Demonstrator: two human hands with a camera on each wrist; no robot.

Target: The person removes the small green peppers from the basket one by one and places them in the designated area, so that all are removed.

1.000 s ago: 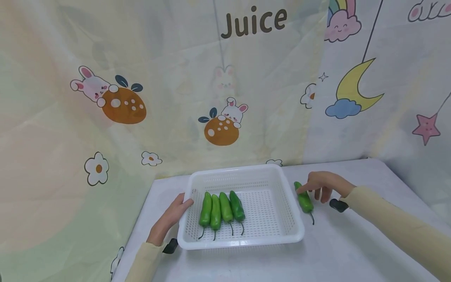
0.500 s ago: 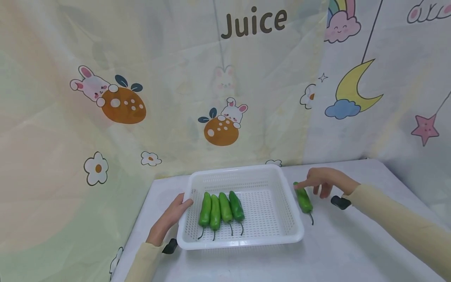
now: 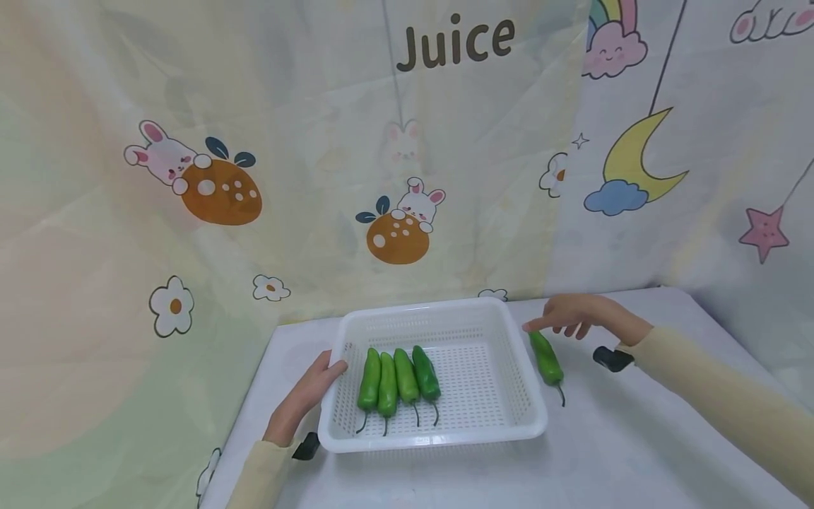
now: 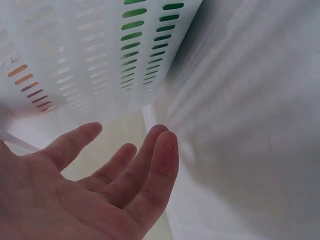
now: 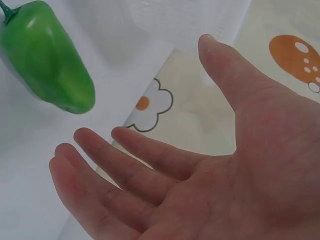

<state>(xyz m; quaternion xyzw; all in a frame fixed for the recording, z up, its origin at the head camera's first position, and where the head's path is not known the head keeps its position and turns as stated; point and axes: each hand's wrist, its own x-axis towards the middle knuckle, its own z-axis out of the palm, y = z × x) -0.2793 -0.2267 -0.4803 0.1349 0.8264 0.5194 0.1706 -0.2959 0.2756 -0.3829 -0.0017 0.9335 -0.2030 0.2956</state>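
A white plastic basket (image 3: 439, 440) with slotted walls sits on the table, several green peppers (image 3: 407, 375) side by side in its left half. At its left rim my left hand (image 3: 311, 389) holds on, thumb over the edge and the other fingers along the outer wall; through the slots in the left wrist view a bit of thumb shows. My right hand (image 3: 575, 316) hovers off the basket's right rim, index finger stretched toward it. Below that hand a single green pepper (image 3: 547, 359) lies on the table; in the right wrist view it is apart from the loosely spread fingers.
The white-covered table (image 3: 458, 481) reaches in front of the basket and off to the right. Behind it hangs a printed cloth (image 3: 305, 177) with rabbits, flowers and a moon. A black wrist device (image 3: 612, 358) is on the right wrist.
My right hand has moved up and away from the lone pepper, leftward to the basket's right rim; earlier its index finger lay over the pepper. The left hand and basket stay in place.
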